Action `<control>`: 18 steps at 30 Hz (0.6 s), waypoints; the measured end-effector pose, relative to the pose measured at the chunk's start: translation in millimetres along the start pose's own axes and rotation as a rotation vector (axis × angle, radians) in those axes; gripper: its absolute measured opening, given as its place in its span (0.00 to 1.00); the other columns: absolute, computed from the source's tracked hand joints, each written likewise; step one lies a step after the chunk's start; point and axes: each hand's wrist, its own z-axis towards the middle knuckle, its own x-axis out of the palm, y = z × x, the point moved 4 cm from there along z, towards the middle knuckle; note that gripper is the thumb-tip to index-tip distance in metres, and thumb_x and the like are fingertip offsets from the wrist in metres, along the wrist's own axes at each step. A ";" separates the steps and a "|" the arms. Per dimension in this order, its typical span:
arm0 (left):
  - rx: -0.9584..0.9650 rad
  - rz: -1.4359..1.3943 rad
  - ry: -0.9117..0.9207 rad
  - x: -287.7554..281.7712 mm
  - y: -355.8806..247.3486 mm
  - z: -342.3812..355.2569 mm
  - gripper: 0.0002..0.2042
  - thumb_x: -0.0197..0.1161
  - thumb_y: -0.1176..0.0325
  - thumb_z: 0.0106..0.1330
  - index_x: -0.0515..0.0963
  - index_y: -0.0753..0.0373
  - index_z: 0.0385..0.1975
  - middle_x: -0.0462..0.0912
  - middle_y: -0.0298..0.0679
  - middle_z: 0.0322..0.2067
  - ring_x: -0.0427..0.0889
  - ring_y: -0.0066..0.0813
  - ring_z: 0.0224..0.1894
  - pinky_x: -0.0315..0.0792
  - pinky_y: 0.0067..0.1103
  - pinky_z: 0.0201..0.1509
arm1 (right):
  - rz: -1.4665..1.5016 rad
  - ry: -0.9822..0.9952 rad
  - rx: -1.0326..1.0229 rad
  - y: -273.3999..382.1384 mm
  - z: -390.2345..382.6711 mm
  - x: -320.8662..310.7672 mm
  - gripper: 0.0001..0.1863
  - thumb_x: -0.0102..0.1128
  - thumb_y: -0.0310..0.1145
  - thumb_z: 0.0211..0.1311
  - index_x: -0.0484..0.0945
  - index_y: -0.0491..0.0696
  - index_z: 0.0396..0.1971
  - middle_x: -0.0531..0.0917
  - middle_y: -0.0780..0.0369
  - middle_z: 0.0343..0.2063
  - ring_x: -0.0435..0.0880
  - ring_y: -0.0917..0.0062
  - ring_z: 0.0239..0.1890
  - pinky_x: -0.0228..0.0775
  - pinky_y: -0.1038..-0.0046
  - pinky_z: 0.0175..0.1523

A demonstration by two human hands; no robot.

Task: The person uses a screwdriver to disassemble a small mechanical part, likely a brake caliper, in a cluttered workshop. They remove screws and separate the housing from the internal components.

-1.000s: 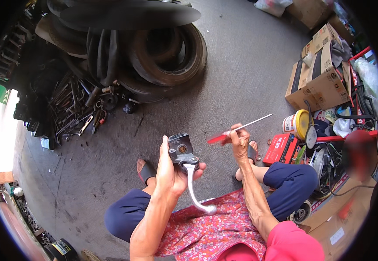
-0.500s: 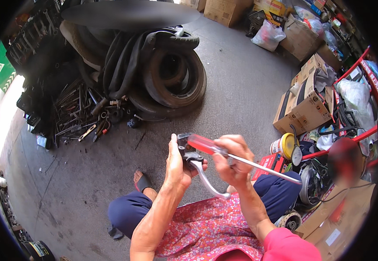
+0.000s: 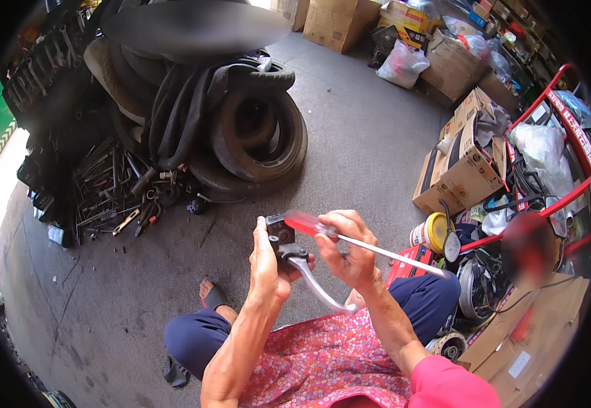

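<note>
My left hand (image 3: 266, 268) grips a brake lever assembly, its black squarish cylinder body (image 3: 283, 234) upright between thumb and fingers. From that body the silver lever (image 3: 319, 289) curves down and to the right, over my lap. In my right hand (image 3: 353, 250) is a screwdriver (image 3: 302, 222), held the wrong way round. Its clear red handle points left, with the butt at the top edge of the black body; whether they touch I cannot tell. The metal shaft slants down to the right, away from the assembly, its tip blurred.
Stacked old tyres (image 3: 295, 143) and inner tubes stand ahead to the left, beside a heap of hand tools (image 3: 115, 187). On the right are an opened cardboard box (image 3: 462, 173), a yellow-lidded tub (image 3: 433, 232), a red metal frame (image 3: 555, 212) and a flattened cardboard sheet (image 3: 540, 326).
The whole view has shifted slightly, with the scene sliding left and down. The screwdriver's handle end now sits at the body's upper edge, and more of the black body's face shows.
</note>
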 end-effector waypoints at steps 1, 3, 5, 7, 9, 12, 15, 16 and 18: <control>0.007 0.025 -0.013 1.3 -2.8 -1.7 0.30 0.42 0.34 0.63 0.73 0.57 0.42 0.79 0.41 0.30 0.82 0.37 0.22 0.80 0.35 0.27 | 0.002 -0.060 0.038 3.8 0.4 -7.2 0.16 0.64 0.25 0.52 0.75 0.41 0.42 0.79 0.56 0.35 0.81 0.73 0.29 0.75 0.75 0.32; 0.033 0.052 -0.016 5.1 -7.4 -5.0 0.31 0.42 0.33 0.63 0.73 0.58 0.43 0.79 0.42 0.30 0.82 0.37 0.22 0.80 0.35 0.27 | 0.016 -0.095 -0.018 18.0 8.9 -23.4 0.16 0.64 0.25 0.52 0.75 0.41 0.42 0.79 0.56 0.35 0.81 0.73 0.29 0.75 0.75 0.32; 0.073 0.057 0.004 6.2 -8.0 -7.1 0.32 0.42 0.33 0.63 0.73 0.59 0.44 0.79 0.42 0.30 0.82 0.38 0.23 0.80 0.34 0.26 | 0.062 -0.107 -0.064 22.2 6.3 -18.5 0.16 0.64 0.24 0.52 0.75 0.41 0.42 0.79 0.56 0.34 0.81 0.73 0.28 0.74 0.75 0.31; 0.063 -0.025 0.013 13.5 -4.6 -8.8 0.33 0.41 0.33 0.63 0.73 0.60 0.45 0.79 0.42 0.30 0.82 0.38 0.23 0.81 0.33 0.25 | 0.042 0.038 -0.007 6.1 2.0 -2.0 0.17 0.64 0.24 0.52 0.74 0.41 0.43 0.79 0.55 0.35 0.81 0.72 0.29 0.75 0.74 0.31; 0.089 0.064 0.037 11.2 -8.5 -14.7 0.35 0.40 0.32 0.62 0.72 0.62 0.45 0.79 0.41 0.31 0.83 0.37 0.24 0.81 0.32 0.26 | 0.034 -0.008 0.016 4.5 -2.8 -3.0 0.17 0.64 0.24 0.53 0.74 0.41 0.44 0.78 0.54 0.35 0.81 0.72 0.29 0.75 0.73 0.31; 0.088 0.080 0.079 16.1 -13.2 -15.6 0.36 0.39 0.31 0.61 0.72 0.63 0.45 0.79 0.40 0.32 0.83 0.36 0.24 0.81 0.32 0.27 | 0.006 -0.097 -0.020 20.8 6.0 -21.9 0.17 0.63 0.24 0.54 0.73 0.40 0.45 0.78 0.53 0.36 0.82 0.71 0.30 0.76 0.73 0.32; 0.064 0.024 0.083 14.4 -8.2 -12.3 0.36 0.40 0.31 0.61 0.71 0.63 0.44 0.78 0.41 0.30 0.83 0.36 0.23 0.81 0.30 0.25 | -0.025 -0.006 -0.032 11.4 5.2 -0.7 0.16 0.63 0.24 0.53 0.74 0.41 0.43 0.79 0.54 0.33 0.82 0.69 0.31 0.76 0.72 0.33; 0.050 0.000 0.078 15.4 -7.6 -12.0 0.36 0.40 0.31 0.61 0.71 0.63 0.44 0.78 0.41 0.30 0.83 0.36 0.23 0.81 0.30 0.24 | -0.004 -0.022 0.016 5.5 4.0 -2.7 0.15 0.63 0.25 0.54 0.74 0.41 0.42 0.79 0.54 0.33 0.82 0.68 0.32 0.75 0.73 0.32; 0.093 0.112 0.131 14.6 -10.7 -17.6 0.37 0.40 0.29 0.59 0.71 0.63 0.43 0.76 0.39 0.29 0.82 0.35 0.23 0.81 0.29 0.23 | 0.026 -0.155 0.166 -4.5 -2.4 -7.2 0.13 0.61 0.25 0.56 0.74 0.40 0.41 0.78 0.55 0.33 0.82 0.71 0.30 0.74 0.75 0.32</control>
